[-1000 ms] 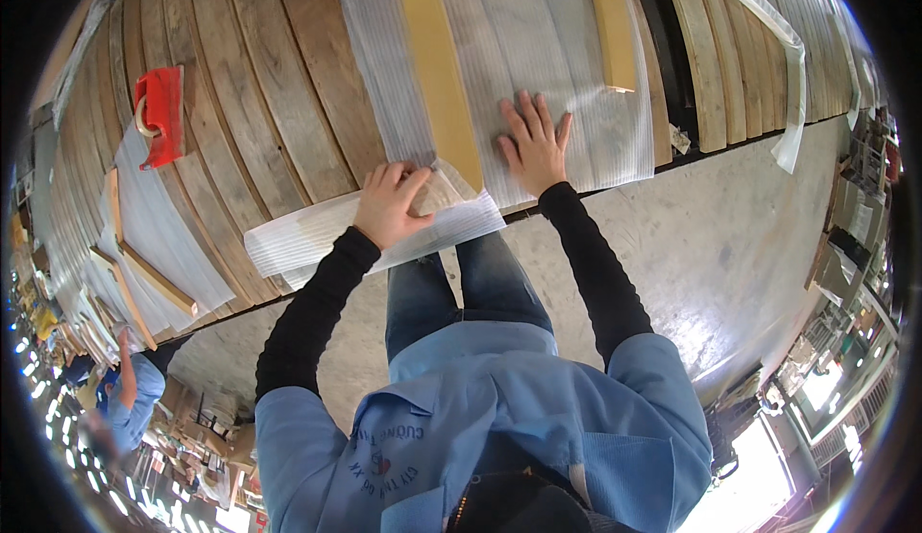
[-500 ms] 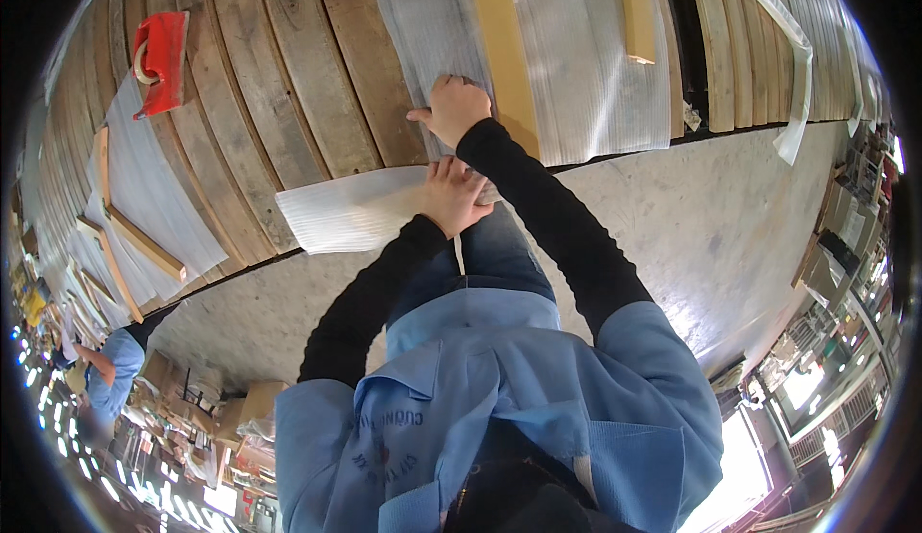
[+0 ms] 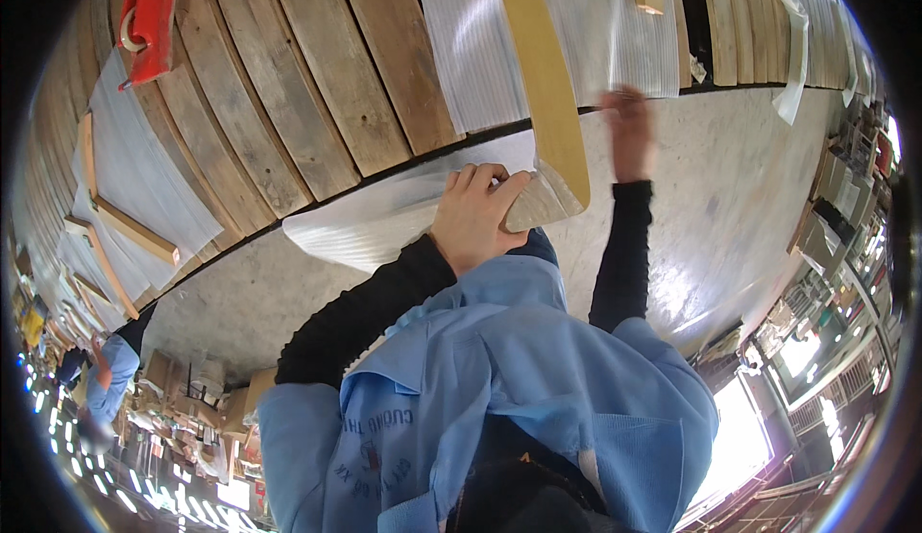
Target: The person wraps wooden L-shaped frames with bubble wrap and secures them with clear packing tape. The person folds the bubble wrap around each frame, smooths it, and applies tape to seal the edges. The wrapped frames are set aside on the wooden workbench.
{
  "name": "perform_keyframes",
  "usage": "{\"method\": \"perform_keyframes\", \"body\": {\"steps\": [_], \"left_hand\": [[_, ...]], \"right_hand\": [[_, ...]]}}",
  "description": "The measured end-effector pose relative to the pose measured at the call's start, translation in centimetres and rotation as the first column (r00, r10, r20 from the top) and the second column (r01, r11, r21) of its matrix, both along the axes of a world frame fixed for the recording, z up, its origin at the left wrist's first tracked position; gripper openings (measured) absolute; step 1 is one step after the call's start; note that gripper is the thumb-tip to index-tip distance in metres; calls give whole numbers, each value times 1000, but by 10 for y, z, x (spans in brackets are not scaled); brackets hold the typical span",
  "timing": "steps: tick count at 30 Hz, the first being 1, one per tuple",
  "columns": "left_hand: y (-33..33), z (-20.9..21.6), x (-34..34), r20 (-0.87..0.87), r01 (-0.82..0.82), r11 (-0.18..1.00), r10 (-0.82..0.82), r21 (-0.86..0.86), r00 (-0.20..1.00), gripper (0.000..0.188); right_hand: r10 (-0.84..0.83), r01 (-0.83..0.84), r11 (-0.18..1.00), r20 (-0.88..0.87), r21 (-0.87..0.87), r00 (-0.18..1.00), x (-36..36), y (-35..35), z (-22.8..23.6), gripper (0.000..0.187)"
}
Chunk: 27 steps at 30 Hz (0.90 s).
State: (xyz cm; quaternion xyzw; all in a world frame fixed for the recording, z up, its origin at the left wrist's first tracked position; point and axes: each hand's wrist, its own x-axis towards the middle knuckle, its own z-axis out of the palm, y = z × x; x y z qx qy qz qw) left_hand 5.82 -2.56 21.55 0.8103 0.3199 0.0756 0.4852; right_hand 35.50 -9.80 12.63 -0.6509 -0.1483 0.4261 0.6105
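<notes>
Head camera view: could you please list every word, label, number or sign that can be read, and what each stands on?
Blue shirt: dark lettering on the chest, upside down in the picture; I won't copy its wording.
Yellow strip and foam sheet: no lettering visible.
Red tape dispenser: none I can make out.
Background clutter: too small and blurred to read.

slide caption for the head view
Left hand on the near end of a long yellow board overhanging a slatted wooden table, right hand blurred beside the board.
</notes>
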Motion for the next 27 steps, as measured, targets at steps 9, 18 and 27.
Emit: {"method": "perform_keyframes", "body": {"steps": [9,18,27], "left_hand": [[4,-5,4,48,51,998,-52,24,997,72],[3,-96,52,58,-52,965,39,258,998,68],[0,-142,42,-197,20,946,46,322,979,61]], "right_hand": [[655,-886,343,-597,-313,464,-75,-110,-46,39],[380,-482,640,-298,-599,875,36,-130,-23,24],[816,-386,547,576,-743,47,-117,158,22,47]]}}
